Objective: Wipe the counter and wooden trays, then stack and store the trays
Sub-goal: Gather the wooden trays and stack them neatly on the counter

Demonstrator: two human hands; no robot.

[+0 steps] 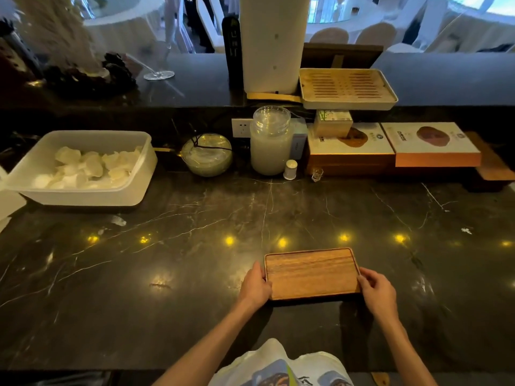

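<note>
A small wooden tray (311, 273) with a raised rim lies near the front of the dark marble counter (167, 260). My left hand (255, 285) grips its left edge and my right hand (377, 291) grips its right edge. Whether the tray rests on the counter or is slightly lifted, I cannot tell. A pale slatted tray (347, 89) stands on the raised ledge at the back. No cloth is in view.
A white plastic tub (83, 168) with pale pieces stands at the left. Along the back wall are a glass bowl (206, 154), a large lidded glass jar (271, 140), a small white shaker (290, 169), a tiny glass (317, 174) and flat boxes (390, 147).
</note>
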